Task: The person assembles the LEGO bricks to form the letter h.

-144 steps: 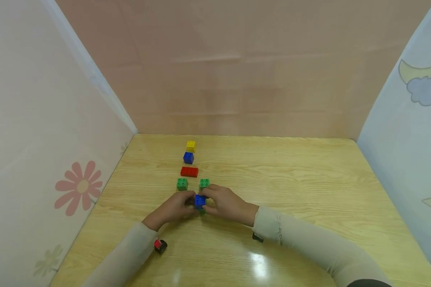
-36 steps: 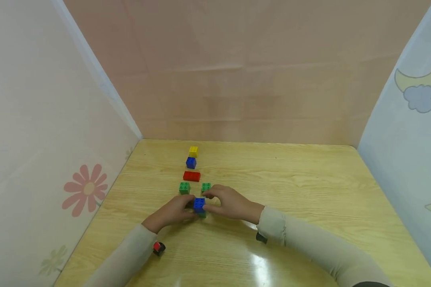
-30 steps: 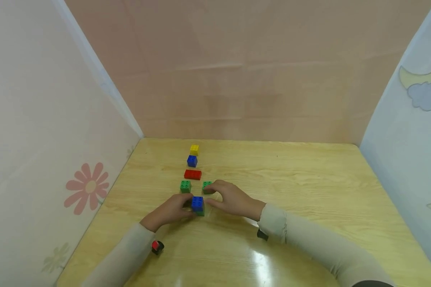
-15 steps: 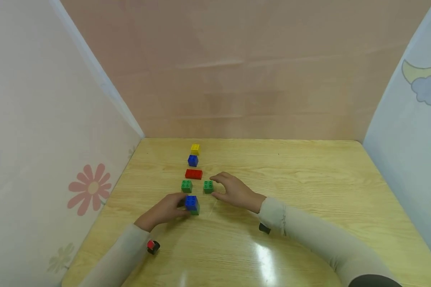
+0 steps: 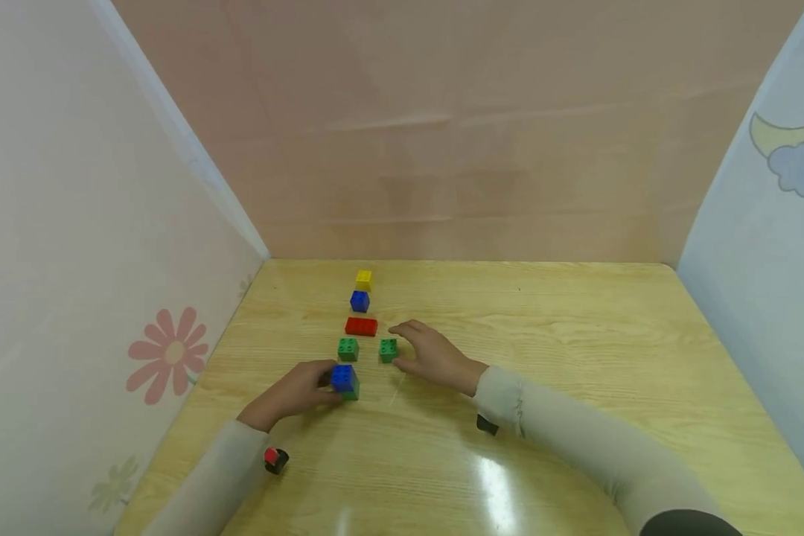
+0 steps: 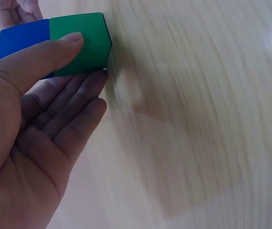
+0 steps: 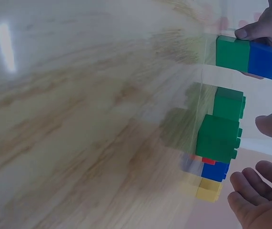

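My left hand (image 5: 295, 391) pinches a stack of two toy building bricks, a blue brick (image 5: 342, 377) on top of a green brick (image 6: 81, 47). In the left wrist view, the thumb lies along the stack's near side and the fingers are behind it. To the right, my right hand (image 5: 435, 357) is spread with thumb and fingers apart around a separate green brick (image 5: 388, 351). The right wrist view shows a gap between that hand's fingers (image 7: 252, 191) and this brick. A further green brick (image 5: 348, 349) stands left of it, just behind the held stack.
Behind the green bricks lie a longer red brick (image 5: 361, 327), a blue brick (image 5: 359, 301) and a yellow brick (image 5: 364, 280), in a rough line toward the back. The wooden table (image 5: 576, 327) meets a pinkish back wall and pale patterned side walls.
My right hand has let go of the stack and moved back toward the right green brick. The left hand has carried the blue-and-green stack to the left.
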Available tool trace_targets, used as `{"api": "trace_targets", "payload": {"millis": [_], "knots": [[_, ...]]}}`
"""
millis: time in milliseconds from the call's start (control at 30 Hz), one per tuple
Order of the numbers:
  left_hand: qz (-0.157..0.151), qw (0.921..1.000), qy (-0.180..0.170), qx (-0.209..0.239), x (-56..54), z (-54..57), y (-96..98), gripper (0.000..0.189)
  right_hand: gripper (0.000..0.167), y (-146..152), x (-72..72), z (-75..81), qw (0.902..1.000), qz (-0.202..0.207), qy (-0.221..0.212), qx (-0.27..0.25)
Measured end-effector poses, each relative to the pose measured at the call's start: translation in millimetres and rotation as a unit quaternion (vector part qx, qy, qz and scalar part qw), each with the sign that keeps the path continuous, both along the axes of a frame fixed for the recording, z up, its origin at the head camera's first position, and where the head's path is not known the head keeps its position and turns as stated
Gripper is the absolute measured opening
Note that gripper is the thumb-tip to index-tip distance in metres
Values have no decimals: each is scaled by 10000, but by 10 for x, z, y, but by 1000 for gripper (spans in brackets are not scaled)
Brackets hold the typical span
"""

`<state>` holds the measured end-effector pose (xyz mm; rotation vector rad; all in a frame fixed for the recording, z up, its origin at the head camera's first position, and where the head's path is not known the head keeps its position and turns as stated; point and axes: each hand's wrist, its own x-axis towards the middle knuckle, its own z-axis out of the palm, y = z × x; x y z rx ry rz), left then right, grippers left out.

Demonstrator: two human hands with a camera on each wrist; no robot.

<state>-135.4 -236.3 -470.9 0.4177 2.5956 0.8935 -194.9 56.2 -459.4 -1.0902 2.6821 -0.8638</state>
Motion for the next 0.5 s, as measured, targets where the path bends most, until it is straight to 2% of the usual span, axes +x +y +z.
{"api": "trace_targets", "payload": {"millis": [233, 500], "knots": [[217, 9995, 205, -111, -3, 24, -167, 30, 61, -80, -45, -17, 10000, -40, 9, 85], [452, 9987, 120, -204, -9, 20, -357, 31, 62, -110, -54, -42, 9998, -75, -155, 107]]}}
